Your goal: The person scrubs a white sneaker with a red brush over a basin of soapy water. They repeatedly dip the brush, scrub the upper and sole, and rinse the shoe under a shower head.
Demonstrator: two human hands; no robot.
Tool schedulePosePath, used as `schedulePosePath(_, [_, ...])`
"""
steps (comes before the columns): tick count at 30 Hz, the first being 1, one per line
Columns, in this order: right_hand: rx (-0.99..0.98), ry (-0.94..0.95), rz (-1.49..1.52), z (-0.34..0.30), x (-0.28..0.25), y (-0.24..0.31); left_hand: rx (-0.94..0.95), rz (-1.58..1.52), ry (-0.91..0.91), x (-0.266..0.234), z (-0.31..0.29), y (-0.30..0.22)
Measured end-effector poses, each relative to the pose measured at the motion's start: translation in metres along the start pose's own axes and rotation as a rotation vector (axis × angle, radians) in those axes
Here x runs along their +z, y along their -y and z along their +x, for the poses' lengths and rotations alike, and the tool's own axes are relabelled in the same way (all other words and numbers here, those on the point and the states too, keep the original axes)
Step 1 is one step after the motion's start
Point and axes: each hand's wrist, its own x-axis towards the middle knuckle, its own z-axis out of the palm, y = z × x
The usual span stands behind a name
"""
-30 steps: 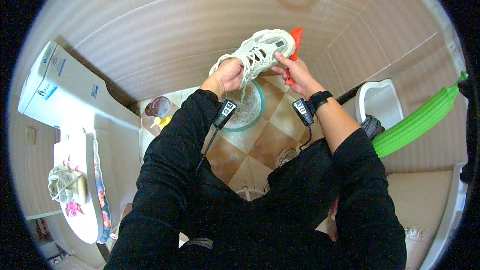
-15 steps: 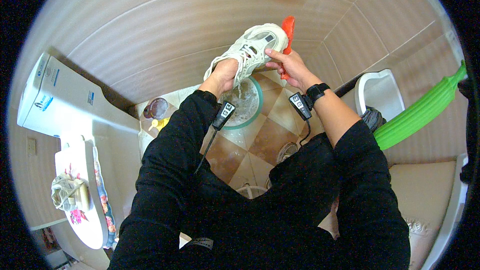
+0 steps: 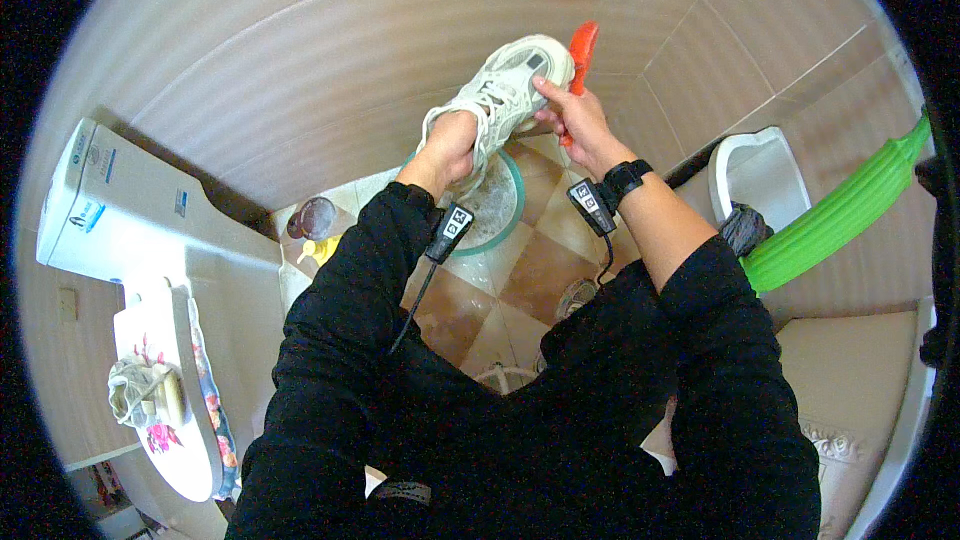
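Note:
A cream lace-up sneaker (image 3: 503, 82) is held up over a round basin (image 3: 520, 198) with a green rim and sudsy water. My left hand (image 3: 452, 152) reaches into the sneaker's opening and holds it with the toe pointing away to the upper right. In my right hand (image 3: 583, 125) is a red brush (image 3: 583, 50), its back facing outward along the sole at the toe end. My right thumb presses on the sneaker's upper near the toe. The bristles are hidden between brush and sole, and my left fingers are partly hidden by the shoe.
A white toilet tank (image 3: 130, 200) stands at left; another sneaker (image 3: 132, 390) lies on the flowered lid (image 3: 190, 460). A yellow bottle (image 3: 322, 248) and a dark purple container (image 3: 318, 218) are left of the basin. At right are a white bin (image 3: 775, 180) and a long green ribbed object (image 3: 840, 215).
The sneaker and both hands have moved slightly up and away, and the brush has tilted a little to the right. Water no longer visibly streams from the sneaker.

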Motion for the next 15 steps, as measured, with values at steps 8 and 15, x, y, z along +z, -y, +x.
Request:
schedulePosePath(8, [-0.165,0.087,-0.064,-0.009,0.003,0.01,0.038,0.205,-0.013,-0.008,-0.007,-0.008])
schedulePosePath(15, [-0.138,0.043,-0.118,-0.003,0.001,0.014,0.088,0.216,-0.075,-0.001,-0.004,0.003])
